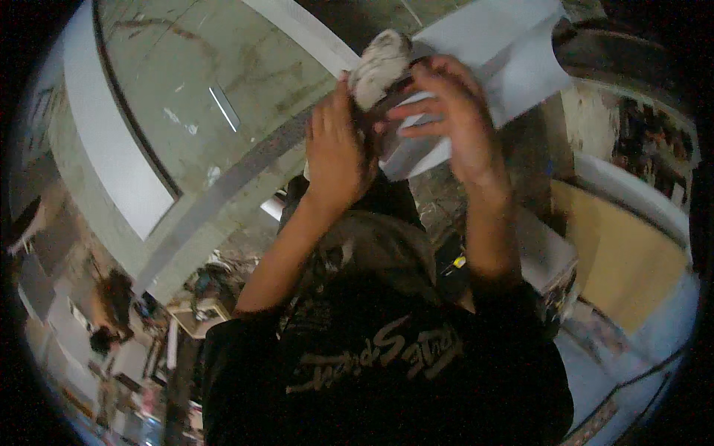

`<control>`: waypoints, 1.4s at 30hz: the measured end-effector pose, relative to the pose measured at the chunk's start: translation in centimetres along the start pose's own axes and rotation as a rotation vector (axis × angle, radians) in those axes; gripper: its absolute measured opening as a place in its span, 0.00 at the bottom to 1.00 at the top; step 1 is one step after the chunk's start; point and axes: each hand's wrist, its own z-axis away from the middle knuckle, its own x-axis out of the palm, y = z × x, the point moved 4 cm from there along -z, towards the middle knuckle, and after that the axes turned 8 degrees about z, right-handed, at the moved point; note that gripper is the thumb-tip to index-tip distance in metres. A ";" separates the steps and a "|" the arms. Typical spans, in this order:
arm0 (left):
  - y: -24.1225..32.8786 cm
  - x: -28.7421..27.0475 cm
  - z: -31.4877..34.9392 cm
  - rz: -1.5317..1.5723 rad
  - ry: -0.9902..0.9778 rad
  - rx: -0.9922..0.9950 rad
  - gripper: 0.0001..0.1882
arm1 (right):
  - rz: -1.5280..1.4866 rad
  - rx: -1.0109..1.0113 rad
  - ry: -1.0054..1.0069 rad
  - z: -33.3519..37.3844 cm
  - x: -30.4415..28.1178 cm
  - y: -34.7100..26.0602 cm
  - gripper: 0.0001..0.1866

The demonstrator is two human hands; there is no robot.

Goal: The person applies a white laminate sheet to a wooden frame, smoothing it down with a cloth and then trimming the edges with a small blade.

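Note:
In front of my chest my left hand (pixel 336 152) holds a pale, mottled, rounded lump (pixel 380 65) with a dark underside. Its exact kind is too blurred to tell. The left fingers lie together along its near left side. On the other side, my right hand (pixel 457 111) has its fingers spread and slightly curled, close to the lump's dark edge. Whether those fingertips touch it I cannot make out. Behind the right hand lies a white sheet (pixel 498 44), partly covered by it.
A greenish work table (pixel 245 89) spreads at the left, bearing a long white strip (pixel 119 141) and a small thin strip (pixel 224 108). Clutter and a pale-rimmed frame (pixel 199 318) lie at the lower left. A tan board (pixel 625 253) stands at the right.

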 end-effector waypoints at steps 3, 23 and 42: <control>-3.0 1.7 -0.1 0.358 0.242 -0.430 0.38 | 0.439 -0.492 0.283 -5.7 -5.2 -1.9 0.20; 4.3 1.5 -1.5 -0.066 0.547 -0.173 0.36 | 1.316 -1.024 0.212 -14.0 -6.7 -0.8 0.22; 2.0 2.3 -4.5 0.098 0.551 -0.309 0.29 | 1.237 -1.177 0.278 -13.1 -6.9 -1.1 0.10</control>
